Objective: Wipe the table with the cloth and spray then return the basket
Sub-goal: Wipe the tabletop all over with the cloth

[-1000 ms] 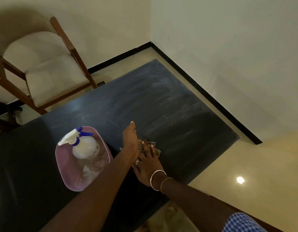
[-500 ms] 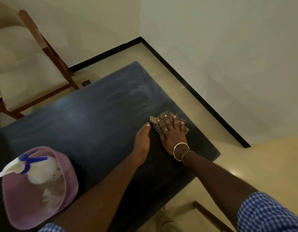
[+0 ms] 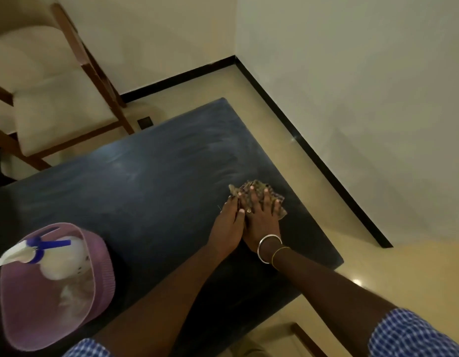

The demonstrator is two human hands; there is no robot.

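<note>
Right hand point(image 3: 262, 220) lies flat on one checked cloth point(image 3: 258, 186), fingers straight and spread, pressing it onto the dark table point(image 3: 146, 189) near the far right edge. Left hand point(image 3: 227, 225) sits flat just beside it, touching it, fingers straight, tips at the cloth's left edge. Two hands, one cloth. Two bangles point(image 3: 268, 247) on the right wrist, one ring point(image 3: 248, 210). One pink basket point(image 3: 100, 274) at the table's left holds one spray bottle point(image 3: 61, 261). One chair point(image 3: 68, 104) beyond the table.

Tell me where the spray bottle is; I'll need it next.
Head view, left: the white spray bottle with blue trigger lies inside the pink plastic basket on the dark table.
</note>
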